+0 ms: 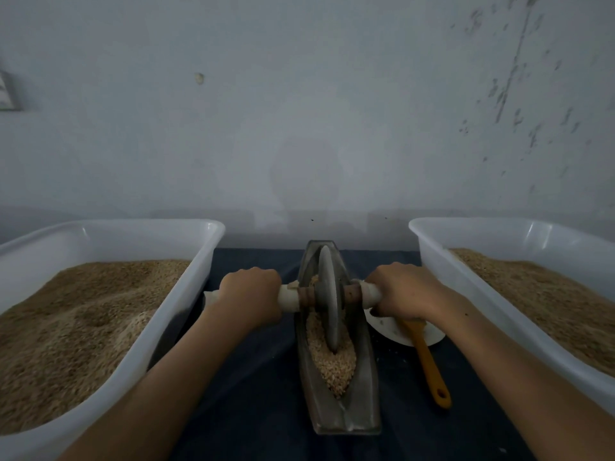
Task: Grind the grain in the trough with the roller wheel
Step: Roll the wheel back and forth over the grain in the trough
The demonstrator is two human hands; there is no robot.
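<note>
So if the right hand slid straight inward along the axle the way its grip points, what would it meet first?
Probably the rusty collar on the axle, then the roller wheel itself. The right hand grips the white handle just outside it; the gap looks short, though depth is unclear.

A narrow metal trough point(339, 407) lies lengthwise on a dark blue cloth point(253, 394), its far end near the wall point(299, 111). The roller wheel point(329, 294) stands upright in it, rim down in the grain point(332, 364). The left hand point(251, 297) grips the pale handle on the wheel's left side; the right hand point(399, 291) grips the handle on the right (both fists curled round the axle ends). A white tub point(186, 294) of brown grain sits at the cloth's left edge, another tub point(442, 277) at its right. An orange-handled brush point(429, 364) rests on a white plate point(392, 334) just right of the trough.
</note>
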